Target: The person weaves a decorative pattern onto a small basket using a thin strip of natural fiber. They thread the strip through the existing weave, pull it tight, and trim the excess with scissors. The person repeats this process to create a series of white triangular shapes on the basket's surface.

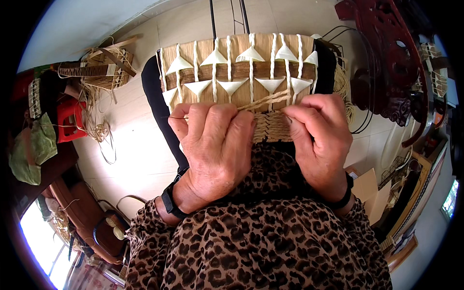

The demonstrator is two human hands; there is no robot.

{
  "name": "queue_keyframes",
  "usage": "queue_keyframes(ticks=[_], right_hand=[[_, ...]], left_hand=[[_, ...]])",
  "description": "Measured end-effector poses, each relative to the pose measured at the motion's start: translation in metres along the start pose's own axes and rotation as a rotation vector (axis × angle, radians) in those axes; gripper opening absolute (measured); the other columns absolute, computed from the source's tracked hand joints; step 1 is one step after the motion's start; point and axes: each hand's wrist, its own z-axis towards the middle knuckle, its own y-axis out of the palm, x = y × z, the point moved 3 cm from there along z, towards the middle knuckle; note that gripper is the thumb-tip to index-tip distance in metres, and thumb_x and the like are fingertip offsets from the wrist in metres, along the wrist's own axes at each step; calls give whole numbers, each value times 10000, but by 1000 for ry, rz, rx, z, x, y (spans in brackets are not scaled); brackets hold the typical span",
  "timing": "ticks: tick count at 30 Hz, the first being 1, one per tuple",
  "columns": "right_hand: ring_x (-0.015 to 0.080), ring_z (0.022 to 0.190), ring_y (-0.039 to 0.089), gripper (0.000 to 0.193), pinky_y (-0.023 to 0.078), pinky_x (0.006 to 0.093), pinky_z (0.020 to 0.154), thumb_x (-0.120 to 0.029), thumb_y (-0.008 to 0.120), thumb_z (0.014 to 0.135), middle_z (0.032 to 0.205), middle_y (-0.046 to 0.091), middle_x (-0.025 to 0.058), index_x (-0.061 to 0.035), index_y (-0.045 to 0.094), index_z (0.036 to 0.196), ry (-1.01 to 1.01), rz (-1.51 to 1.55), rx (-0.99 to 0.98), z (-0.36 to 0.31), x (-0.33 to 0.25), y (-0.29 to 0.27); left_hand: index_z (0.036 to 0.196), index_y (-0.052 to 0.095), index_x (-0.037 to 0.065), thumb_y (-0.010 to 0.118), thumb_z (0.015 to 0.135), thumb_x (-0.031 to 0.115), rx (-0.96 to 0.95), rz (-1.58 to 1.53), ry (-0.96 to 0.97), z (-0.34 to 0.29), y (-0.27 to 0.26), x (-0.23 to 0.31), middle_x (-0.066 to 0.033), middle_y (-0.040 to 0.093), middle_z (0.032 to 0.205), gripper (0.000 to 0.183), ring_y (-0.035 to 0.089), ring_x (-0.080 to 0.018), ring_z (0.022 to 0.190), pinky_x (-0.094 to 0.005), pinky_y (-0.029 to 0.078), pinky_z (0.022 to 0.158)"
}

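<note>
A woven straw basket (pixel 241 72) rests on my lap, tan with a brown band and white triangle shapes laced by pale cords. My left hand (pixel 215 145) is closed on a bundle of straw strands (pixel 263 101) at the basket's near edge. My right hand (pixel 321 140) pinches the same strands from the right side, fingers curled over the braided rim (pixel 270 126). The strands run slanting between both hands. A thin needle or wire sticks out left of my left fingers. Both wrists wear dark bands, and leopard-print sleeves cover my forearms.
A pile of woven straw pieces and loose fibres (pixel 104 67) lies on the tiled floor at the left, beside a red stool (pixel 70 118). A dark carved wooden chair (pixel 386 63) stands at the right. Cardboard (pixel 367 186) sits low right.
</note>
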Motion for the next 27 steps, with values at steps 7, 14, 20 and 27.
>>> queue_keyframes(ticks=[7, 14, 20, 27], right_hand=[[210, 720, 543, 184, 434, 302, 626, 107, 695, 679, 796, 552, 67, -12, 633, 804, -13, -69, -4, -1, -2, -2], [214, 692, 518, 195, 418, 309, 604, 92, 711, 651, 758, 535, 50, -20, 641, 795, -91, -56, 19, 2, -1, 10], [219, 694, 534, 193, 426, 325, 587, 79, 708, 644, 763, 549, 48, -36, 647, 786, -59, -46, 25, 2, 1, 0], [233, 658, 518, 172, 420, 334, 551, 71, 701, 671, 726, 506, 57, -37, 610, 769, -7, -121, 3, -3, -5, -2]], left_hand=[[891, 624, 57, 717, 747, 74, -70, 24, -36, 3, -3, 2, -70, 548, 892, 172, 501, -248, 821, -385, 331, 803], [885, 635, 57, 725, 737, 84, -24, 21, -25, 0, -1, -1, -71, 547, 904, 175, 491, -248, 827, -372, 337, 767], [888, 650, 62, 719, 728, 65, -17, 16, -37, -1, 0, 1, -70, 545, 920, 174, 485, -245, 845, -369, 334, 765], [876, 636, 42, 672, 701, 65, -16, -9, -56, -2, 2, 5, -76, 514, 931, 180, 481, -244, 824, -411, 330, 822]])
